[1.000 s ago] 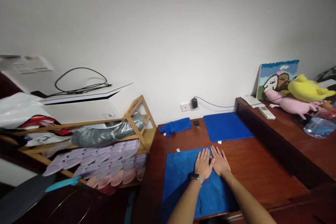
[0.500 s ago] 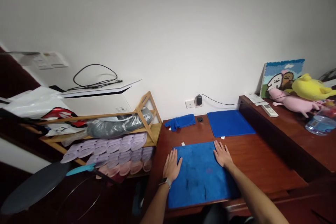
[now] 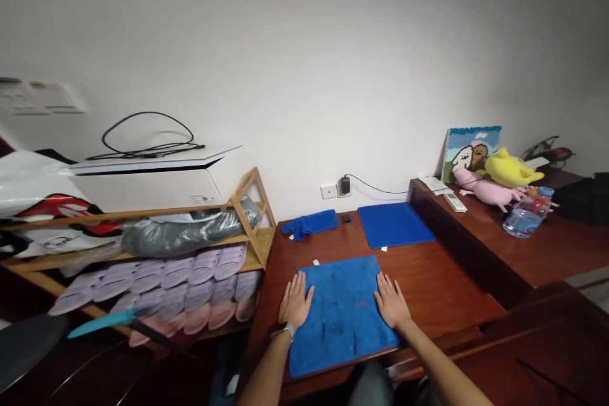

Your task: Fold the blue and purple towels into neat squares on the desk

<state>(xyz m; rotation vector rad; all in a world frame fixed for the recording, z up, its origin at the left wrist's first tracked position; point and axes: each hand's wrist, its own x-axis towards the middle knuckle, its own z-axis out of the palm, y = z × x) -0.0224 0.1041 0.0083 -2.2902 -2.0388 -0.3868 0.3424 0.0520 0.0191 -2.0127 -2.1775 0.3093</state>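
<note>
A stained blue cloth [image 3: 340, 317] lies spread flat near the front edge of the brown table [image 3: 447, 279]. On its left edge rests my left hand [image 3: 295, 303], palm down with fingers stretched out and a watch on the wrist. My right hand [image 3: 392, 301] lies flat on the opposite edge, fingers spread. Farther back are a second blue cloth [image 3: 394, 224], folded into a neat rectangle, and a smaller crumpled blue cloth [image 3: 311, 223] at the left. Neither hand grips anything.
At left, a wooden rack [image 3: 266, 241] holds purple slippers [image 3: 204, 265] and a white box [image 3: 157, 190]. On the raised surface at right are a remote [image 3: 455, 202], pink plush [image 3: 488, 191], yellow plush [image 3: 509, 168] and plastic bottle [image 3: 526, 216]. A black plug [image 3: 345, 185] sits in the wall socket.
The view has turned to the right, so the scene sits farther left and more of the right side shows. Both hands remain flat on the cloth's side edges.
</note>
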